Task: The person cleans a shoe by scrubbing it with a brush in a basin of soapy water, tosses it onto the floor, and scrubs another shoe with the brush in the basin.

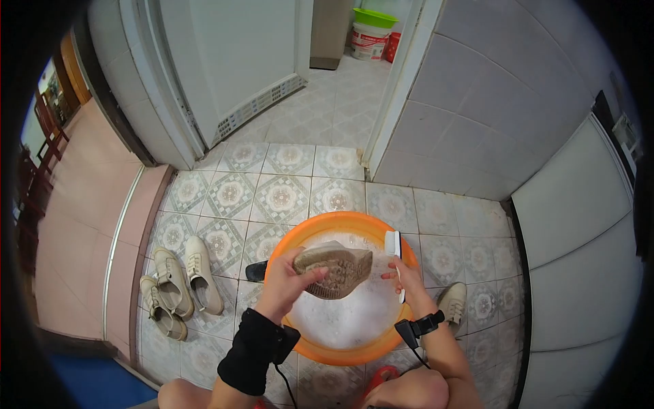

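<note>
Over an orange basin [278, 259] of foamy water [344, 324], my left hand [286, 283] grips a shoe [334, 271]. The shoe's worn, brownish patterned sole faces up towards me, and my thumb presses on it. My right hand [407, 278] is at the basin's right side, holding a white scrubbing brush [393, 243] by its handle. The brush head points away from me with its bristles turned to the left, apart from the shoe. Part of the handle is hidden by my fingers.
Several pale lace-up shoes [202, 276] stand on the tiled floor to the left. Another pale shoe [453, 305] is right of the basin. A dark object [256, 271] touches the basin's left side. A pink step [133, 255] borders the left, white panels [579, 238] the right.
</note>
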{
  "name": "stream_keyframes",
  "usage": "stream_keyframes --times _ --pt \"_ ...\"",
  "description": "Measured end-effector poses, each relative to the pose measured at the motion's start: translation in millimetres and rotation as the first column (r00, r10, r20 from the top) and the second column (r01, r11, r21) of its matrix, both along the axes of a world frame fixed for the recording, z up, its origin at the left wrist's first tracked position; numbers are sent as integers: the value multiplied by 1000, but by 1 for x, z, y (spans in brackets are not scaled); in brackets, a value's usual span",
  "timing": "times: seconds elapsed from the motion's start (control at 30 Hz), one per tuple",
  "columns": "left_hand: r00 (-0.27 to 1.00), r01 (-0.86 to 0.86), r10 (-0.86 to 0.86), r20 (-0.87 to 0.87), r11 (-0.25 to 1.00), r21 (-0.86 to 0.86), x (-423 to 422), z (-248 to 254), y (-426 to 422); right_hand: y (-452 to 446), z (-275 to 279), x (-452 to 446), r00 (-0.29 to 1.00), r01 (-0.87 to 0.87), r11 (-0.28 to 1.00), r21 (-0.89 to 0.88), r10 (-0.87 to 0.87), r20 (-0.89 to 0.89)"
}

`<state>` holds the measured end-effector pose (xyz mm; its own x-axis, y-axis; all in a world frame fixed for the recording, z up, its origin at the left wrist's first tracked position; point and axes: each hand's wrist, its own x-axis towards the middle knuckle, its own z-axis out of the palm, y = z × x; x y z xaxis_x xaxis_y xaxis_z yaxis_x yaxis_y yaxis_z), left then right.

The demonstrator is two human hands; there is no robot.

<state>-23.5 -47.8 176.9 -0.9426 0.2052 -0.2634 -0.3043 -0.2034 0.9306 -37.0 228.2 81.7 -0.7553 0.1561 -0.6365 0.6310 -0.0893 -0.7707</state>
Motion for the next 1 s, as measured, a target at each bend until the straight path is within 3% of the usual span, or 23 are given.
stream_keyframes --times 0.07,0.1,0.17,0.27,0.3,0.33,0.37,0.43,0.47,0.57,0.63,0.73,0.87,0.97,1.0 --pt "962 -48 -65 -264 915 -401 0 15 9 -1 1 1 999 -41 998 43 41 -14" --pt "961 -43 -73 -267 913 -406 -1 27 13 -2 3 1 996 -87 991 97 90 -20" --pt "794 -316 -168 -584 707 -633 -9 59 21 -2 6 3 993 -114 990 77 116 -19" --pt "623 -520 -263 -737 564 -641 -64 98 35 -3 12 5 985 -170 983 68 171 -12" --pt "477 -595 -224 -850 629 -500 -94 97 43 -4 13 6 980 -197 977 77 197 1" --pt "580 -529 -319 -749 551 -645 -124 95 39 -4 11 6 981 -195 978 76 195 2" --pt "583 -525 -321 -747 552 -647 -136 84 41 -3 7 7 975 -220 972 82 220 2" --pt "633 -682 -321 -704 198 -704 -149 68 48 1 6 11 970 -240 967 89 241 -1" --pt "809 -399 -349 -472 264 -878 -148 62 45 2 5 14 957 -288 949 130 291 -6" --pt "829 -260 -475 -294 138 -956 -119 31 30 3 7 21 932 -354 915 192 363 -15" --pt "865 -160 -434 -252 237 -958 -108 8 10 5 7 24 915 -389 893 228 403 -17" --pt "888 -83 -431 -163 197 -977 -93 -7 -24 5 -8 24 912 -391 884 255 410 -24" --pt "883 -171 -407 -235 188 -967 -83 -36 -72 -2 -11 22 887 -441 858 262 461 -17" --pt "902 -111 -392 -180 193 -975 -73 -47 -98 -6 -10 24 859 -492 823 285 512 2" --pt "889 -200 -379 -258 186 -962 -64 -46 -101 -9 -11 24 844 -515 805 295 536 13"
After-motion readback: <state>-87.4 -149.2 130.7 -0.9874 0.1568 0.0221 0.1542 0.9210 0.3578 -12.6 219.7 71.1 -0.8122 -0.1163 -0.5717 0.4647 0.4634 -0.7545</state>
